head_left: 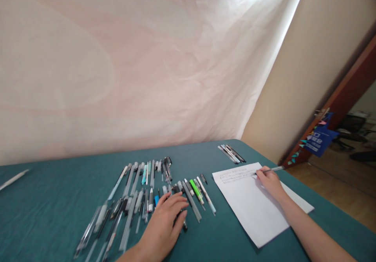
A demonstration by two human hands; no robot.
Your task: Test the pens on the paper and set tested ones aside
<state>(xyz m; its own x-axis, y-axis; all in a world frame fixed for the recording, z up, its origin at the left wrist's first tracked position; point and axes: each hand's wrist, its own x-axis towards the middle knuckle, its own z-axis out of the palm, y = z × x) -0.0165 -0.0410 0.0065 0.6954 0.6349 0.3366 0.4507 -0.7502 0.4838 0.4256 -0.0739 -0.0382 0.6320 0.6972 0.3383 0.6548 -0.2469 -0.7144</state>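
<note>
My right hand point(270, 182) pinches a clear-barrelled pen point(275, 169), its tip down near the upper right of a white sheet of paper point(245, 211). Several lines of small handwriting run across the top of that sheet. My left hand point(164, 223) lies palm down over a spread of pens point(147, 176), fingers stretched and thumb apart. Part of a dark pen point(185, 226) shows beside its thumb; the rest is hidden under the hand. Just right of the left fingers lie a bright green pen point(196, 190) and a white pen with a pale blue end point(206, 195).
A small group of pens point(231, 154) lies beyond the paper. One white pen point(14, 179) is alone at the far left of the green tablecloth point(53, 199). A pale curtain point(147, 78) hangs behind the table. At right, a blue bag point(319, 138) hangs by a doorway.
</note>
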